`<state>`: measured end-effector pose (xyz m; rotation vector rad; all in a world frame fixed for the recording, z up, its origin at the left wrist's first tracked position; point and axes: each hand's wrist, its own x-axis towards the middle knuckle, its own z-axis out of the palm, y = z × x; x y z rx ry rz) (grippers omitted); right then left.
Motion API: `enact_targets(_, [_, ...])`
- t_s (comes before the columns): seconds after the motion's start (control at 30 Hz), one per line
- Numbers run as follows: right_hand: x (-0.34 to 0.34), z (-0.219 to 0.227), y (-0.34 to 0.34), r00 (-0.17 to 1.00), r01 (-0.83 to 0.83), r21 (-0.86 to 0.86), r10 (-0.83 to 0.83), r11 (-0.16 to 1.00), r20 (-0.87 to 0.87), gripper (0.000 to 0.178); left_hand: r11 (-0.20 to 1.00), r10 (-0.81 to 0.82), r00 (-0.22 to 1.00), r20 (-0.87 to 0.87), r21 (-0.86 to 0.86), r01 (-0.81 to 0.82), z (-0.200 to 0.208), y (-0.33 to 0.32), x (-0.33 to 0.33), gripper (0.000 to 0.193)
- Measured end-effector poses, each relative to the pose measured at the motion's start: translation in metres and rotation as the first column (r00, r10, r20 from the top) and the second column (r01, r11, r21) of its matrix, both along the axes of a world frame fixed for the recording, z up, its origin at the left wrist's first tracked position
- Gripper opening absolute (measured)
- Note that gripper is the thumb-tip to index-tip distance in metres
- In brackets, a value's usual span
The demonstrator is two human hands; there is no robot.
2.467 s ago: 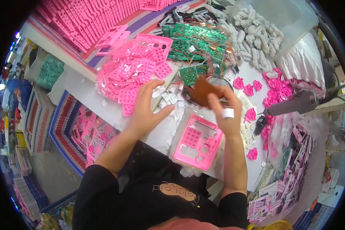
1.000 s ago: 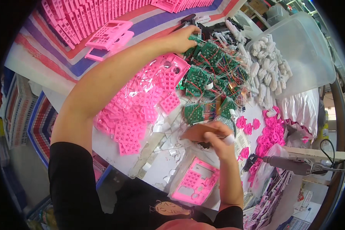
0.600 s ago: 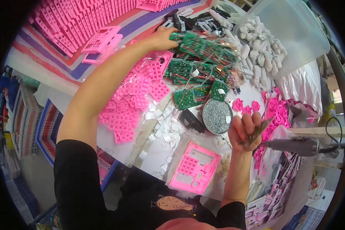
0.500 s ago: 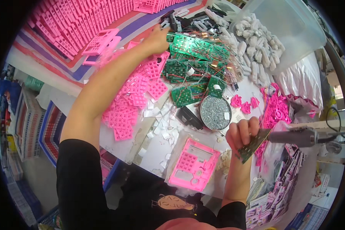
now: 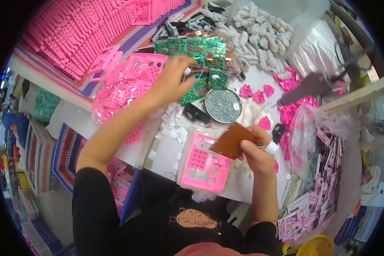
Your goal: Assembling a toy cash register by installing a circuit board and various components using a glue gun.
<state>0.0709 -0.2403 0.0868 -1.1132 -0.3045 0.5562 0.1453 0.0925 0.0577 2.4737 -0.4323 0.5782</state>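
Note:
My right hand (image 5: pixel 257 152) holds a small brown circuit board (image 5: pixel 232 140) just above the right edge of a pink plastic faceplate (image 5: pixel 205 163) lying on the white table (image 5: pixel 164 153). A white tape wrap is on one finger. My left hand (image 5: pixel 171 82) reaches over the pile of green circuit boards (image 5: pixel 192 50), fingers closed around a small white piece at the pile's near edge. A round tin of small silvery parts (image 5: pixel 223 105) sits between the two hands.
A heap of pink faceplates in a bag (image 5: pixel 123 87) lies left of the boards. Stacked pink frames (image 5: pixel 72 30) fill the far left. White parts (image 5: pixel 260 30), pink rubber pads (image 5: pixel 292 91), a grey power screwdriver (image 5: pixel 311 85) and packaged cards (image 5: pixel 324 187) lie to the right.
My left hand pulled back from the far boards to the near edge of the green pile. My right hand came in from the right and now holds the brown board over the faceplate.

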Motion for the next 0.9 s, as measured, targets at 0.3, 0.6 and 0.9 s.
enact_targets(0.3, [-0.057, -0.009, 0.017, 0.988, 0.021, -0.213, 0.013, 0.977, 0.153, 0.019, 0.274, -0.662, 0.636, -0.396, -0.918, -0.285, 0.0, -0.103, -0.185, 0.034])
enact_targets(0.6, [-0.074, -0.032, 0.009, 0.98, 0.18, 0.024, -0.177, 0.983, -0.094, 0.012, 0.171, -0.579, 0.697, -0.422, -0.899, -0.403, -0.018, -0.089, -0.202, 0.041])
enact_targets(0.9, [-0.079, -0.04, 0.017, 0.949, 0.307, 0.028, -0.308, 0.951, 0.074, 0.01, -0.013, -0.575, 0.764, -0.292, -0.931, -0.365, -0.015, -0.095, -0.2, 0.047])
